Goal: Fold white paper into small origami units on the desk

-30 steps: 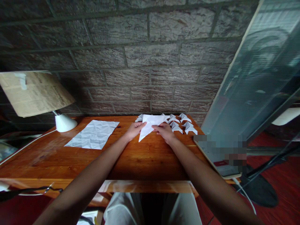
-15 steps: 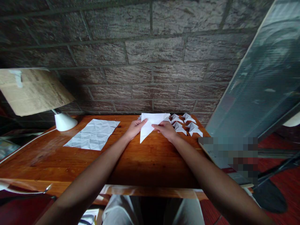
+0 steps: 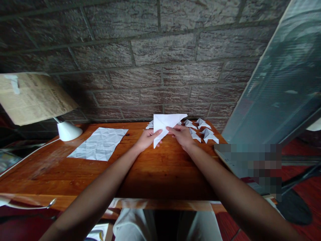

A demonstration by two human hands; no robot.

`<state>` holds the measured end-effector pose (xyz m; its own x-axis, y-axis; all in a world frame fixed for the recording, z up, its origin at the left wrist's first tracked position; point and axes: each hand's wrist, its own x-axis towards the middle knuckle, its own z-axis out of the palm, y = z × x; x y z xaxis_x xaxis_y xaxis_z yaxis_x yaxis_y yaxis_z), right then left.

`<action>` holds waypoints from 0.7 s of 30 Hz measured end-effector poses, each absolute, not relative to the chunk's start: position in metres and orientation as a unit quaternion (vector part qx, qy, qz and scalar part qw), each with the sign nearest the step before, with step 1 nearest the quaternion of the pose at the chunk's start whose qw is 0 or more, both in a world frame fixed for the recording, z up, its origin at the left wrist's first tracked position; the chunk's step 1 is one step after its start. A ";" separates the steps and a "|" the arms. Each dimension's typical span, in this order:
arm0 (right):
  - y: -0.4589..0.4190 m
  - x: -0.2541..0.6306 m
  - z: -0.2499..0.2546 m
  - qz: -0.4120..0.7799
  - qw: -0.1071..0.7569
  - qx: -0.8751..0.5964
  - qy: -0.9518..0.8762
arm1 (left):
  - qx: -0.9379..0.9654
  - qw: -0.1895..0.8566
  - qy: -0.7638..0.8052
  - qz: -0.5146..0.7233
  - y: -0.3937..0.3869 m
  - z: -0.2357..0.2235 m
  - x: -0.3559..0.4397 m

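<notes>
A sheet of white paper folded to a triangle (image 3: 164, 122) is held up above the back of the wooden table. My left hand (image 3: 146, 139) pinches its lower left side, thumb on the front face and fingers behind. My right hand (image 3: 182, 135) grips the slanting right edge, its thumb also on the front. One point of the paper hangs down between the hands, and another reaches to the upper right. Behind and right of my right hand lie several small folded paper pieces (image 3: 208, 135), partly hidden by the hand and the paper.
A creased, unfolded paper sheet (image 3: 99, 144) lies on the table (image 3: 160, 174) to the left. A lamp with a white base (image 3: 68, 131) and a brown paper shade (image 3: 35, 97) stands at the left end. A brick wall (image 3: 140, 77) closes off the back.
The paper has been raised slightly and turned, its upper right point now reaching further right. My left thumb has moved lower on the sheet. Both hands still hold it.
</notes>
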<state>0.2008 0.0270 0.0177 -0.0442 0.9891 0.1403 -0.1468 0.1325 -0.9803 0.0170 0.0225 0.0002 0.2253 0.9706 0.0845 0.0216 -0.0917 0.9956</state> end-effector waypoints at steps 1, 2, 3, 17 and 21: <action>0.027 0.201 0.018 0.500 0.565 -0.414 -0.509 | 0.581 0.529 0.417 0.457 0.022 0.001 0.018; 0.027 0.201 0.019 0.489 0.575 -0.413 -0.509 | 0.580 0.532 0.408 0.462 0.021 0.002 0.019; 0.027 0.202 0.020 0.482 0.582 -0.414 -0.508 | 0.581 0.531 0.402 0.468 0.020 0.002 0.020; 0.025 0.201 0.017 0.467 0.554 -0.444 -0.527 | 0.689 0.263 0.384 0.555 0.039 -0.027 0.021; 0.022 0.198 0.018 0.489 0.541 -0.424 -0.537 | 0.736 0.212 0.367 0.528 0.040 -0.027 0.019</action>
